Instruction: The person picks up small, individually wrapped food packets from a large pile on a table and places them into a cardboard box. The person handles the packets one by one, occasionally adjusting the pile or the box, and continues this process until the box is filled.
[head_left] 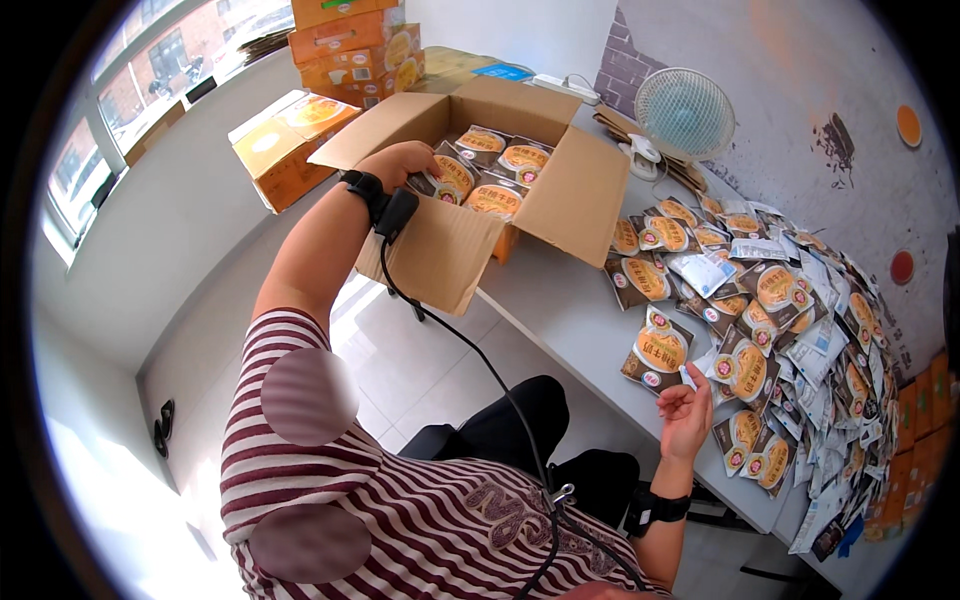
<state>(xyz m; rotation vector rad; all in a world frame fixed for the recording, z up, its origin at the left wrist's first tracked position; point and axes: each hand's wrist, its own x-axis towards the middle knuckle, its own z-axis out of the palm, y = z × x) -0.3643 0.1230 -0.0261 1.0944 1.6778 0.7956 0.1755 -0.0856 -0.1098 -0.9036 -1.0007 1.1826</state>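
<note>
My left hand (403, 160) reaches over the left side of an open cardboard carton (572, 195). Its fingers close on the edge of a brown-and-orange food packet (453, 178), and their tips are partly hidden. Similar packets (525, 159) lie face up in rows inside the carton. My right hand (686, 412) hovers at the table's near edge, palm turned up, its loosely bent fingers apart and empty. Just beyond its fingertips lies a single packet (657, 350), at the border of a large loose pile of packets (775, 290).
The grey table (550, 310) carries carton and pile. A fan (685, 112) stands by the wall. Orange boxes (345, 55) are stacked at the back left, with another orange box (290, 145) beside the carton. A black cable (470, 345) runs from my left wrist across my front.
</note>
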